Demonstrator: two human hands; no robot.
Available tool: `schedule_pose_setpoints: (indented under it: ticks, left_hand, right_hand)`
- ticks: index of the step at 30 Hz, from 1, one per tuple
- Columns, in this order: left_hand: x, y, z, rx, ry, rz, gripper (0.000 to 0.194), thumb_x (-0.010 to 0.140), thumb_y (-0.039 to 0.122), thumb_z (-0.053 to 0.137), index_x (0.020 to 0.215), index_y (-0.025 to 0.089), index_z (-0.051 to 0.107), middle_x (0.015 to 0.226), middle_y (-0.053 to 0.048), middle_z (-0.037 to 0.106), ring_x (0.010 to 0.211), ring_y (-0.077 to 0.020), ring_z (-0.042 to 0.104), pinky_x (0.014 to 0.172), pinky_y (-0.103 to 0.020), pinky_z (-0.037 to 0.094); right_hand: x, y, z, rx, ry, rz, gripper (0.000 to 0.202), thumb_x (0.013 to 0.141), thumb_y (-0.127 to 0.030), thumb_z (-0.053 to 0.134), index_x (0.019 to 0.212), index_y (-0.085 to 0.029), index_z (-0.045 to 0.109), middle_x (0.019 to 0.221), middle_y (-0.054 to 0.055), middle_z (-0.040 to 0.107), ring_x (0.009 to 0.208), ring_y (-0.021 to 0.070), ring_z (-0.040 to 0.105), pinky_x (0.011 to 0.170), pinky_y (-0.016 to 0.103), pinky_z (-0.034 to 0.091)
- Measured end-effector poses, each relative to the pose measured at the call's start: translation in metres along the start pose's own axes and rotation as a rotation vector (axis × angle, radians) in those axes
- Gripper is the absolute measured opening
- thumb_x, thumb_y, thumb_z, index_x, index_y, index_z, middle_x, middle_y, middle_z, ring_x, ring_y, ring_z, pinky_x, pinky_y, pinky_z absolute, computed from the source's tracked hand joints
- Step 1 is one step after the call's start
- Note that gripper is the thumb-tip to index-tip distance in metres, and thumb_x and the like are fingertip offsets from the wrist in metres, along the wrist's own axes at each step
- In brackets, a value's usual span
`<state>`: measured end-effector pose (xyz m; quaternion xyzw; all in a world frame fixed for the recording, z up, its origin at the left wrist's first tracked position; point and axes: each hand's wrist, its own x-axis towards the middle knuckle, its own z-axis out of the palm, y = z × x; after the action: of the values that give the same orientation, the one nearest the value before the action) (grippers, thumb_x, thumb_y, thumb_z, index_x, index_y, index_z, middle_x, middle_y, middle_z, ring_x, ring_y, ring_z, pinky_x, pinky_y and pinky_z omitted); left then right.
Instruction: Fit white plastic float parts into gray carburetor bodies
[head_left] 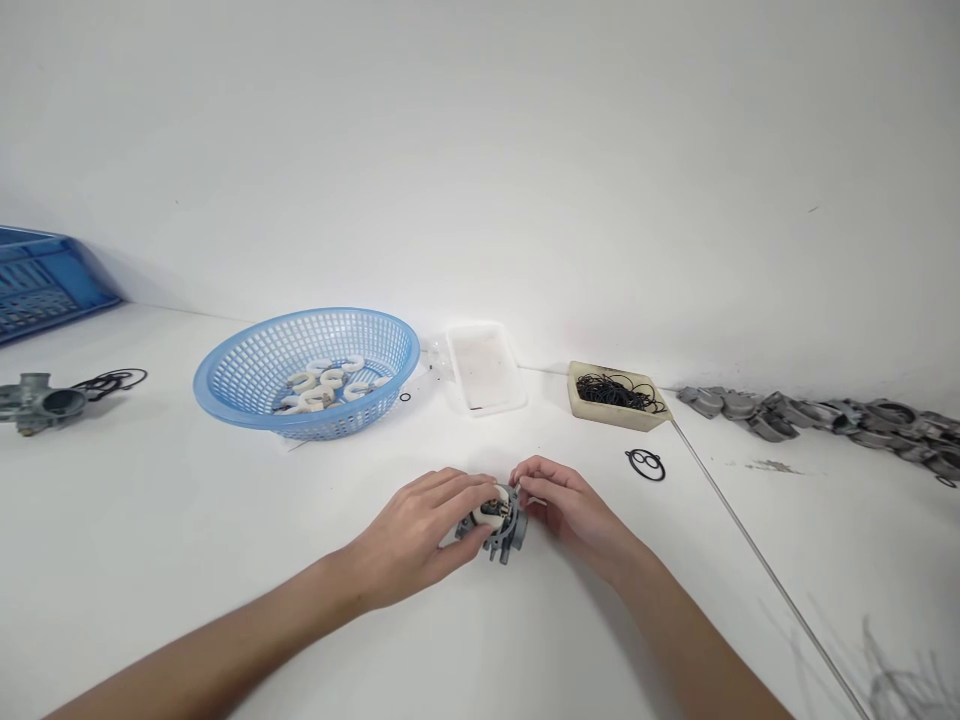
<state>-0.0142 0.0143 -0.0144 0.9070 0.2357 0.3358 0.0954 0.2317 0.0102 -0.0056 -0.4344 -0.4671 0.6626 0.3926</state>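
A grey metal carburetor body (517, 530) with a white float (489, 512) on top is on the white table in front of me. My left hand (424, 525) grips it from the left, fingers over the float and thumb along its near side. At the body's right edge, my right hand (562, 505) has its thumb and forefinger pinched together; anything between them is too small to make out. Beyond my right hand lies a black gasket ring (645, 464) with smaller rings inside it.
A blue basket (225, 405) holds white floats. Behind are a white tray (517, 392) and a cream tray (615, 418) of black rings. Grey metal parts (780, 412) line the right, beside a thin rod (757, 555). Another carburetor (37, 400) and a blue crate (60, 275) are left.
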Motion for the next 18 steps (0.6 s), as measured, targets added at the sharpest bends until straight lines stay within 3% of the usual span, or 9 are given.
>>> schedule_pose_setpoints:
  ticks: [8,13,18]
  left_hand:
    - [-0.0052,-0.0012,0.0020,0.073,-0.018,-0.032,0.035,0.109,0.024,0.053,0.144,0.024,0.054,0.136,-0.011,0.069,0.120,-0.0248,0.069,0.101,-0.041,0.060]
    - [-0.0058,-0.0020,0.0009,0.122,0.072,-0.011,0.034,0.110,0.027,0.053,0.144,0.023,0.054,0.136,-0.013,0.068,0.114,-0.0242,0.072,0.095,-0.038,0.062]
    - [-0.0045,-0.0020,-0.0031,0.154,0.196,0.049,0.035,0.106,0.027,0.063,0.141,0.022,0.057,0.130,-0.013,0.073,0.111,-0.0233,0.075,0.095,-0.036,0.062]
  right_hand:
    - [-0.0020,-0.0009,0.0013,-0.061,0.015,-0.006,0.029,0.089,-0.045,0.076,0.095,-0.018,0.068,0.089,0.002,0.056,0.088,0.0160,0.052,0.082,0.028,0.042]
    - [-0.0061,-0.0040,-0.0010,-0.025,0.066,-0.033,0.030,0.087,-0.047,0.079,0.094,-0.019,0.070,0.092,0.003,0.057,0.088,0.0172,0.053,0.085,0.030,0.046]
    - [-0.0080,-0.0048,-0.0026,-0.176,0.105,-0.104,0.029,0.091,-0.049,0.075,0.098,-0.021,0.071,0.104,0.005,0.059,0.095,0.0190,0.054,0.094,0.034,0.046]
